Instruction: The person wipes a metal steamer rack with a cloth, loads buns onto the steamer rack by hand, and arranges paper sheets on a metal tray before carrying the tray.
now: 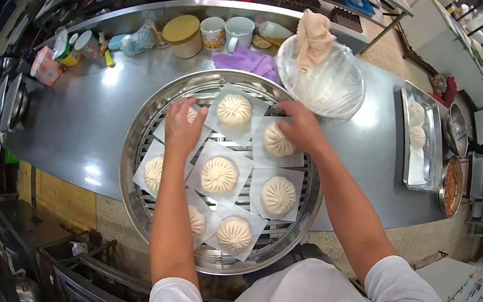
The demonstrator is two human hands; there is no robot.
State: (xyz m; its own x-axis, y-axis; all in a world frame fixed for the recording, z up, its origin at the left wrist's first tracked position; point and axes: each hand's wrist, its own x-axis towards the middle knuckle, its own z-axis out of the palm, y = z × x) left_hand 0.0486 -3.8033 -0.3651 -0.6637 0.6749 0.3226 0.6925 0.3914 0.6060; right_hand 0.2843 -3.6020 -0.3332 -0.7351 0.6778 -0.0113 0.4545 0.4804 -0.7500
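Observation:
A large round metal steamer tray (pixel 129 185) with a slatted base holds several pleated buns, each on a square of white paper. My left hand (pixel 184 128) cups a bun (pixel 191 115) at the upper left, its thumb and fingers on either side; the hand hides part of that bun. At the upper right, my right hand (pixel 301 124) has its thumb and fingers at the right side of another bun (pixel 276 141), partly covering it. Between and below the hands are a middle bun (pixel 219 176), a top bun (pixel 234 110) and a lower right bun (pixel 278 195).
Behind the tray lie a purple cloth (pixel 246 64) and a plastic-covered bowl (pixel 331 86) with a beige cloth (pixel 313 39). Mugs (pixel 239 32) and a lidded tub (pixel 184 38) line the back. On the right, a metal tray (pixel 416 163) holds two buns beside a filling pan (pixel 452 186).

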